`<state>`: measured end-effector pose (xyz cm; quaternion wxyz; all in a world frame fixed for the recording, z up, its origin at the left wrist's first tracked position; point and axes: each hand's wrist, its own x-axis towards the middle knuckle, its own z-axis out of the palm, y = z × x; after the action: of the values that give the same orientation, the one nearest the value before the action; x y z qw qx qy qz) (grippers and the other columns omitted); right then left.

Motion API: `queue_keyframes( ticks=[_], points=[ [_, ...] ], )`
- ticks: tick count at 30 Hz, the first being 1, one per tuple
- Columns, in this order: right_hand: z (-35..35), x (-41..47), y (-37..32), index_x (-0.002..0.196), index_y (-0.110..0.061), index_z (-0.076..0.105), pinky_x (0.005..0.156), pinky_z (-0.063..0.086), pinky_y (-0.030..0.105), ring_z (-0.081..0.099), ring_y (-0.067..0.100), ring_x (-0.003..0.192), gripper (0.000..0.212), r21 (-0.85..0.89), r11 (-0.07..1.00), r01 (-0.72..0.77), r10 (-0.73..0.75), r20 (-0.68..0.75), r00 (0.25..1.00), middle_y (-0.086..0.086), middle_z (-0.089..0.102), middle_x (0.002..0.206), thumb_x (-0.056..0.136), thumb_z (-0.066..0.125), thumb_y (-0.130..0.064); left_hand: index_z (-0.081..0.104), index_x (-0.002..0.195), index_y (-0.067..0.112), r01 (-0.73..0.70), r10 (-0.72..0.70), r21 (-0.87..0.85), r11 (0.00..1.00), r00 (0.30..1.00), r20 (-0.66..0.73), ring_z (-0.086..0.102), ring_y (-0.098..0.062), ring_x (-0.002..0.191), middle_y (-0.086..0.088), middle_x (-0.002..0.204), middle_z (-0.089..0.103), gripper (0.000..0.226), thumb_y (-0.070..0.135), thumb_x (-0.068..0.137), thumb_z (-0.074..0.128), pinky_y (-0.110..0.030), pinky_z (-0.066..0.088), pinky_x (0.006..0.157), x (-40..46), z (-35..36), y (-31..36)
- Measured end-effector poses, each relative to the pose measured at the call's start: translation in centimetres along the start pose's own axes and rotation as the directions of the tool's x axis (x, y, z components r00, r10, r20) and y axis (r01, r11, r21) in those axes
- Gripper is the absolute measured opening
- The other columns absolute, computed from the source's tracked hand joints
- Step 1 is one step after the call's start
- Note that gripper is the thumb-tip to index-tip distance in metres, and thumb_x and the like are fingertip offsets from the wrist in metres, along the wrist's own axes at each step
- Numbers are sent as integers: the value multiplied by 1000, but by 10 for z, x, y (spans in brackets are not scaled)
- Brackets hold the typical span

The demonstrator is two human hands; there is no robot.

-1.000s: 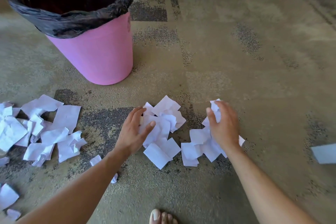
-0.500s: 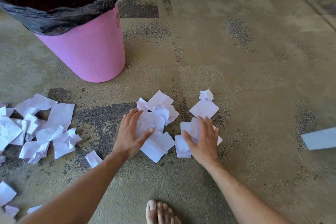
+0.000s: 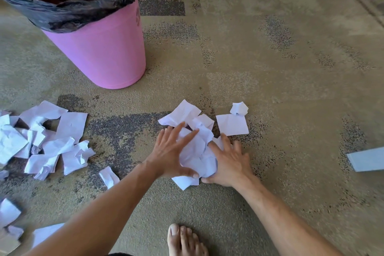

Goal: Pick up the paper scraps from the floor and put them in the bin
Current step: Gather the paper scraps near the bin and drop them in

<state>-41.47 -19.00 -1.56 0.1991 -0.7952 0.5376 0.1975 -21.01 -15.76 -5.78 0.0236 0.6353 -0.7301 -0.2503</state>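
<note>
Lying scattered at the far left of the mottled tan carpet floor is a loose spread of crumpled white paper scraps, with a few more pieces at the lower left edge and one small folded scrap lying apart beside the left forearm. Behind that spread, a pink plastic bin lined with a black plastic bag is standing upright, its mouth open. In the middle, a bunched heap of white paper scraps is being pressed between both hands on the floor. The left hand is being laid against the heap's left side, its fingers straight and spread wide over the paper. The right hand is being held against the heap's right side, fingers splayed, thumb tucked under the lower edge. Just beyond the heap, a flat square white scrap and a small crumpled white ball are lying touching each other. A bare foot is showing at the bottom edge. At the far right, a pale flat sheet is being cut off by the frame.
</note>
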Motion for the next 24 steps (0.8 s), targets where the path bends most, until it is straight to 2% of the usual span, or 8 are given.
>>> queue_keyframes(
  ticks=[3, 6, 9, 13, 16, 18, 20, 24],
  points=[
    [-3, 0, -6, 135, -42, 27, 90, 49, 49, 25, 34, 126, 95, 51, 998, 26, -26, -4, 1000, 4, 16, 147, 58, 80, -59, -11, 145, 59, -68, 59, 131, 989, 996, 65, -8, -31, 149, -1, 163, -11, 126, 80, 51, 70, -54, 1, 121, -2, -1, 2],
    [-2, 0, -11, 133, -38, 37, 89, 48, 41, 30, 31, 117, 78, 124, 991, 51, -50, -15, 999, 3, 28, 135, 68, 80, -42, 4, 147, 55, -86, 83, 124, 989, 996, 32, 10, -27, 144, 0, 159, 7, 120, 67, 55, 79, -46, 13, 118, -4, -5, 6],
    [-5, -3, -16, 133, -35, 43, 91, 39, 35, 37, 29, 110, 59, 186, 979, 81, -69, -73, 995, 4, 36, 128, 81, 67, -21, 23, 143, 50, -66, 66, 42, 997, 998, -2, 25, -22, 132, 5, 149, 17, 105, 55, 59, 85, -42, 24, 114, -5, -6, 10],
    [-8, -2, -13, 125, -26, 56, 86, 41, 32, 46, 28, 109, 54, 328, 939, 101, -66, -116, 991, 5, 47, 116, 80, 58, 2, 44, 131, 38, -16, 18, -178, 984, 1000, 8, 35, -16, 121, 7, 139, 24, 79, 35, 65, 88, -33, 36, 108, -7, -8, 10],
    [-10, 1, -4, 122, -26, 61, 75, 39, 26, 52, 17, 106, 55, 507, 858, 87, -38, -105, 994, -3, 53, 110, 76, 65, 4, 52, 123, 30, 58, -69, -341, 938, 997, -20, 50, -19, 109, 10, 128, 32, 61, 18, 73, 84, -32, 54, 87, -10, -11, 7],
    [-12, 0, 2, 113, -25, 65, 72, 44, 23, 55, 11, 101, 47, 699, 713, 56, -18, -61, 998, -9, 61, 105, 77, 70, 4, 56, 117, 26, 113, -157, -449, 886, 986, -61, 53, -19, 104, 9, 121, 40, 47, 9, 78, 77, -22, 54, 66, -13, -14, 5],
    [-12, -2, 7, 99, -23, 68, 73, 48, 23, 60, 13, 97, 39, 883, 468, 36, -14, -33, 999, -8, 67, 98, 76, 73, 7, 60, 106, 26, 159, -242, -491, 856, 964, -110, 56, -11, 90, 5, 115, 52, 35, 7, 80, 74, -8, 41, 61, -16, -19, 2],
    [-20, -3, 16, 91, -9, 68, 63, 50, 23, 62, 17, 82, 26, 993, 86, 81, -24, -79, 997, 5, 67, 85, 71, 76, 5, 63, 88, 23, 248, -399, -634, 733, 911, -105, 52, 0, 52, 3, 99, 65, 20, 8, 80, 75, -10, 38, 41, -23, -31, -6]
  ],
)
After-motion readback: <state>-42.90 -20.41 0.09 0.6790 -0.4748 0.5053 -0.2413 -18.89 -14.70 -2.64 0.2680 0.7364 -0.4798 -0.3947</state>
